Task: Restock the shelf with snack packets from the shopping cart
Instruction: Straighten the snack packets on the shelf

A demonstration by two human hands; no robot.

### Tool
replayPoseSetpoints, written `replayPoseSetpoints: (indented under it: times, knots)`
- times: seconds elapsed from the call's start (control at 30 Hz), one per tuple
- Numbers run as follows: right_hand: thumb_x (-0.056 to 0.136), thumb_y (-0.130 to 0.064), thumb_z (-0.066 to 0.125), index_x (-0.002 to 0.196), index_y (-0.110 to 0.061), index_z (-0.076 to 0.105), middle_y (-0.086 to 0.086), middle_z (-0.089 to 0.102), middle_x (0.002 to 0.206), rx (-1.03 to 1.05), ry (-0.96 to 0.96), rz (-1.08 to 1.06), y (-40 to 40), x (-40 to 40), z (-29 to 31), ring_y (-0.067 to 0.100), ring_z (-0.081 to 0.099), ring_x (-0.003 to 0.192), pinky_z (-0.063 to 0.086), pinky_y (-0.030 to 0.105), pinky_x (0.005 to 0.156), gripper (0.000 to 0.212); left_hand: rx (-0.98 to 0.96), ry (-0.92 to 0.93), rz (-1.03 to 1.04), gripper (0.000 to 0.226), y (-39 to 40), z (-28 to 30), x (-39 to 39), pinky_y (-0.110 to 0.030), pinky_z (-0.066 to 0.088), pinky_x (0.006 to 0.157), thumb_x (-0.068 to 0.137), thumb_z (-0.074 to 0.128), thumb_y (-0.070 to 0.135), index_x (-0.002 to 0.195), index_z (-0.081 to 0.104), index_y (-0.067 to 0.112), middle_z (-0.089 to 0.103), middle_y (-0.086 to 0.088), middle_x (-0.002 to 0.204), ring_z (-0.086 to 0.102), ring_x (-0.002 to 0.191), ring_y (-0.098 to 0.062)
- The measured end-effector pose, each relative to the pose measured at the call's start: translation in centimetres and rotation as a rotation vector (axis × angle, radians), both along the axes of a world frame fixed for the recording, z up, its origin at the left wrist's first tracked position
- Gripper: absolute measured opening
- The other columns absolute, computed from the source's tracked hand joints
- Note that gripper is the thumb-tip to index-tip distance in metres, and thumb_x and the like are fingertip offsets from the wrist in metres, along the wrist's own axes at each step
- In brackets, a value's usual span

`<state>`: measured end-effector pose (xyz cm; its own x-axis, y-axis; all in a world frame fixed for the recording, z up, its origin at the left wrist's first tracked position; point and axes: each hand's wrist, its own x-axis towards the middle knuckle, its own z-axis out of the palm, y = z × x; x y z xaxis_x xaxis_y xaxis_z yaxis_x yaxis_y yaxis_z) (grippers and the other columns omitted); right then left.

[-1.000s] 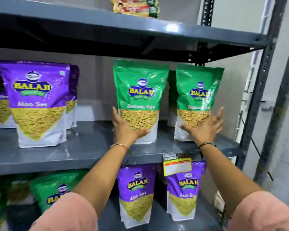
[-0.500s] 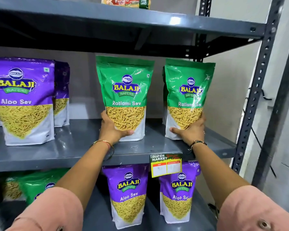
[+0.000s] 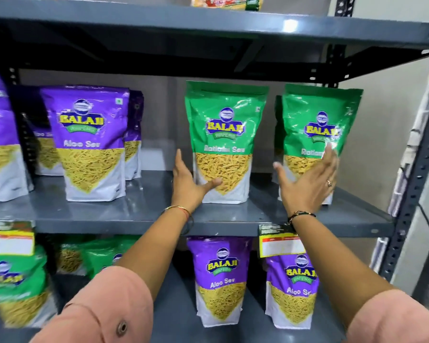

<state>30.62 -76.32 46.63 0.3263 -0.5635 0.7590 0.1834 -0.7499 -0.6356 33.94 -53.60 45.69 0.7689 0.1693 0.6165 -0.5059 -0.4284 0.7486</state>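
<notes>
Two green Ratlami Sev packets stand upright on the grey middle shelf (image 3: 139, 211). My left hand (image 3: 187, 186) is at the lower left of the left green packet (image 3: 226, 120). Its fingers point up beside the packet's edge and its thumb lies across the packet's front. My right hand (image 3: 307, 184) is spread flat and blurred in front of the lower part of the right green packet (image 3: 317, 115), with nothing gripped. The shopping cart is out of view.
Purple Aloo Sev packets (image 3: 89, 139) stand to the left on the same shelf, with a bare gap between them and the green ones. The lower shelf holds purple packets (image 3: 221, 276) and green ones (image 3: 13, 280). A price tag (image 3: 278, 241) hangs on the shelf edge. A perforated steel post (image 3: 416, 181) bounds the right side.
Both hands gripped the bases of the green packets half a second ago. Now their fingers have come apart, and the right hand has lifted off the packet.
</notes>
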Motion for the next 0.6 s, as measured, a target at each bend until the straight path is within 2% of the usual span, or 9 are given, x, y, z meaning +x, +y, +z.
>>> replayPoseSetpoints:
  times: [0.1,0.2,0.3,0.4,0.5,0.6]
  knots:
    - [0.085,-0.051,0.053,0.148,-0.019,0.020,0.004,0.028,0.155,-0.129,-0.154,0.066,6.8,-0.6,1.3,0.022,0.025,0.143,0.018,0.043,0.117,0.078,0.086,-0.249,0.270,0.092,3.9,0.9,-1.6,-0.040,0.027,0.110,0.075,0.067,0.049,0.146,0.016,0.022,0.035,-0.005,0.151,0.031,0.140,-0.022]
    - [0.084,-0.043,0.057,0.146,-0.018,0.025,0.003,0.034,0.152,-0.173,-0.185,0.234,14.9,-0.6,2.1,0.022,0.032,0.140,0.021,0.040,0.115,0.075,0.104,-0.338,0.539,0.082,10.1,1.8,-2.1,-0.048,0.029,0.112,0.078,0.061,0.045,0.145,0.020,0.020,0.034,-0.009,0.152,0.028,0.142,-0.027]
    - [0.075,-0.045,0.069,0.146,-0.014,0.024,0.008,0.038,0.149,-0.155,-0.119,0.489,23.2,-0.3,2.2,0.025,0.034,0.137,0.020,0.034,0.114,0.090,0.062,-0.327,0.724,0.093,18.5,1.9,-2.3,-0.047,0.028,0.113,0.072,0.069,0.045,0.145,0.021,0.013,0.033,-0.013,0.150,0.028,0.140,-0.032]
    - [0.062,-0.050,0.080,0.149,-0.012,0.012,0.014,0.027,0.154,-0.066,0.058,0.705,30.4,0.5,1.5,0.028,0.025,0.142,0.019,0.038,0.116,0.117,0.061,-0.168,0.820,0.112,27.0,0.8,-2.5,-0.046,0.019,0.116,0.063,0.075,0.052,0.146,0.013,0.010,0.023,-0.017,0.153,0.022,0.142,-0.036]
    - [0.053,-0.044,0.087,0.149,-0.014,-0.004,0.016,0.012,0.158,0.032,0.263,0.770,36.3,1.6,0.4,0.027,0.014,0.147,0.016,0.041,0.117,0.136,-0.021,-0.009,0.849,0.129,34.3,-0.7,-2.8,-0.053,0.021,0.116,0.052,0.081,0.054,0.146,0.007,0.005,0.020,-0.028,0.151,0.017,0.142,-0.043]
    - [0.051,-0.036,0.090,0.148,-0.012,-0.011,0.019,0.009,0.158,0.114,0.359,0.763,39.0,2.6,-0.6,0.030,0.013,0.147,0.018,0.041,0.117,0.143,-0.050,0.093,0.802,0.142,39.2,-1.6,-2.4,-0.056,0.021,0.115,0.042,0.085,0.055,0.146,0.001,0.007,0.011,-0.030,0.153,0.011,0.143,-0.044]
